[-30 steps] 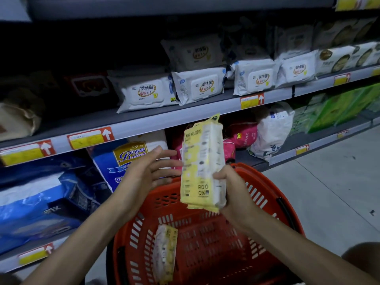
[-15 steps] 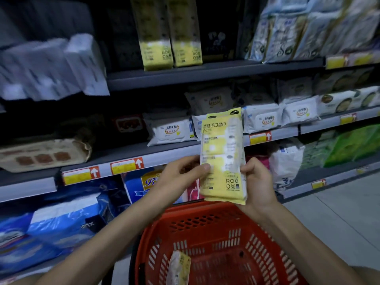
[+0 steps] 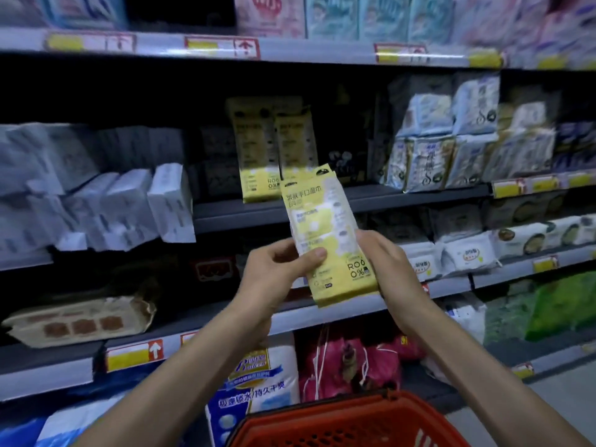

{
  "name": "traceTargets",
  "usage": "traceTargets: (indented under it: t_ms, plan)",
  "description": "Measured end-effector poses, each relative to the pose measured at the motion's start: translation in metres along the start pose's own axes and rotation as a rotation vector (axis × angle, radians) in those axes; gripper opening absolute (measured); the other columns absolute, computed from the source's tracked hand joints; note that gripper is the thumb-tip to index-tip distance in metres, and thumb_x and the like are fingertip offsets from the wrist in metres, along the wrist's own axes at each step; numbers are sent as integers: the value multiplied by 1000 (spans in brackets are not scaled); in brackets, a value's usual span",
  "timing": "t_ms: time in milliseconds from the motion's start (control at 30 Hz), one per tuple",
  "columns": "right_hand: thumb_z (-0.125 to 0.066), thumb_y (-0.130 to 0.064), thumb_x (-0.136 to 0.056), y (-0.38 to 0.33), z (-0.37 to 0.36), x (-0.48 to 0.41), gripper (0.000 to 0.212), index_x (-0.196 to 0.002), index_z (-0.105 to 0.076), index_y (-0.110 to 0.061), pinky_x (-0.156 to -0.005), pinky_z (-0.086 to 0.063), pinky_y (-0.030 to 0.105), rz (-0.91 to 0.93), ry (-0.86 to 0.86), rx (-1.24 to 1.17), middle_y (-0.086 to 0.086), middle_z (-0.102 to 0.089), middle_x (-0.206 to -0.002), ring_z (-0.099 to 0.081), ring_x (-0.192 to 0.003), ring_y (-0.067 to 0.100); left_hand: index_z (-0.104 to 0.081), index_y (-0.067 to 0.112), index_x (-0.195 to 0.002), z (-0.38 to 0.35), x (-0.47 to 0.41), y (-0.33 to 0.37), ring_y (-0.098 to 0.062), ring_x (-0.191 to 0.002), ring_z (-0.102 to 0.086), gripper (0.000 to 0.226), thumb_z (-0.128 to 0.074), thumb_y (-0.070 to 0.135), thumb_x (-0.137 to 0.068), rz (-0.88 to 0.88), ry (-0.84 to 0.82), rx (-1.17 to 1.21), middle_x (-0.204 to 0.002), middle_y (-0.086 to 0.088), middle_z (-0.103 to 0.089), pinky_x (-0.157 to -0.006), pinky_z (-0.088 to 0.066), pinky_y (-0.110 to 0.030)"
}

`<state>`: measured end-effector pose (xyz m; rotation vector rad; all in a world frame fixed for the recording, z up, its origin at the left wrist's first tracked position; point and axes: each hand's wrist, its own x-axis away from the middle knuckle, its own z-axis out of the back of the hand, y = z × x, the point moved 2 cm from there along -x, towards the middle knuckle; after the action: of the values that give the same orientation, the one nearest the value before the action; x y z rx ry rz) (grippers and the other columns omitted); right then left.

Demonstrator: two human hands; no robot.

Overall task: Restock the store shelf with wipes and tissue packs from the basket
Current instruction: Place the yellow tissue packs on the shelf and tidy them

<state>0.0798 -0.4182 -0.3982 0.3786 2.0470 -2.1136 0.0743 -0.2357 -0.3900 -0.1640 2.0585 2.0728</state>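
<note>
While the left grip (image 3: 279,275) pinches and the right grip (image 3: 385,269) wraps its lower half, the pack (image 3: 322,227) looks soft, light, best held by the sides.

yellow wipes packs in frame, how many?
3. The held pack in the left hand and right hand; left shelf pack and right shelf pack upright side by side behind it. The red basket interior unseen, more may hide there.

Bare shelf (image 3: 380,193) lay open right of the standing yellow packs (image 3: 258,150). Pale-blue packs (image 3: 425,162) closed that gap's far side.
</note>
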Motion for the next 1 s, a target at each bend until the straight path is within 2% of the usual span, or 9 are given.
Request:
traceTargets:
  t_ms: [67, 133, 233, 367, 467, 567, 733, 867, 1000]
  plan:
    - [-52, -41, -104, -16, -4, -11, 25, -112, -72, -27, -80, -62, 38, 46, -30, 21, 0, -77, -106, -76, -92, 17, -78, 17, -110, 2, -14, 14, -15, -93, -78, 23, -82, 14, -87, -45, 30, 15, -101, 3, -81, -71, -62, -25]
    - [-62, -33, -101, -33, -11, -24, 17, -115, -71, -29, -80, -63, 34, 115, -83, 19, -3, -77, -109, -76, -95, 15, -77, 19, -107, 3, -30, 30, -16, -89, -79, 22, -82, 10, -86, -84, 50, 35, -99, 3, -82, -67, -63, -27]
    - [-75, -23, -92, -44, -18, -56, 33, -125, -68, -28, -81, -61, 30, 187, -56, 94, -9, -76, -111, -74, -99, 9, -77, 16, -111, 5, -63, 48, -16, -90, -79, 29, -84, 7, -84, -152, 106, 13, -101, 2, -81, -69, -64, -30]
    - [-81, -23, -87, -54, -23, -112, 53, -134, -58, -27, -84, -59, 30, 270, 40, 164, -10, -72, -117, -68, -106, 4, -77, 18, -116, 11, -115, 64, -18, -98, -77, 44, -93, 16, -75, -229, 228, -102, -105, 4, -80, -84, -64, -45]
    - [-82, -21, -86, -58, -30, -151, 62, -139, -49, -21, -82, -59, 28, 238, 68, 116, -7, -69, -118, -67, -104, 4, -74, 19, -116, 12, -149, 74, -12, -98, -74, 49, -95, 24, -72, -276, 348, -185, -106, 7, -78, -86, -63, -42]
    - [-81, -22, -87, -53, -36, -184, 57, -135, -51, -21, -86, -60, 34, 204, 73, 189, -4, -66, -119, -66, -107, 11, -68, 23, -104, 11, -173, 70, -12, -96, -71, 40, -94, 23, -74, -228, 410, -200, -101, 8, -74, -89, -61, -39]
    - [-76, -16, -90, -32, -40, -198, 48, -135, -61, -22, -95, -58, 43, 203, 72, 357, -6, -71, -117, -66, -106, 13, -71, 15, -125, 14, -183, 45, -16, -97, -71, 53, -92, 21, -77, -153, 451, -233, -108, 2, -74, -91, -60, -37]
    - [-78, -17, -89, -36, -38, -187, 67, -148, -48, -22, -91, -53, 33, 201, 147, 439, -6, -65, -122, -61, -108, 13, -66, 13, -132, 15, -178, 45, -18, -95, -72, 61, -90, 5, -77, -106, 395, -263, -102, 1, -74, -90, -62, -39]
    - [-81, -17, -87, -41, -34, -168, 82, -156, -36, -23, -94, -53, 37, 150, 175, 541, 5, -61, -137, -60, -122, 24, -62, 17, -139, 20, -160, 47, -21, -98, -72, 69, -90, 5, -76, -67, 311, -339, -107, 0, -71, -90, -62, -41]
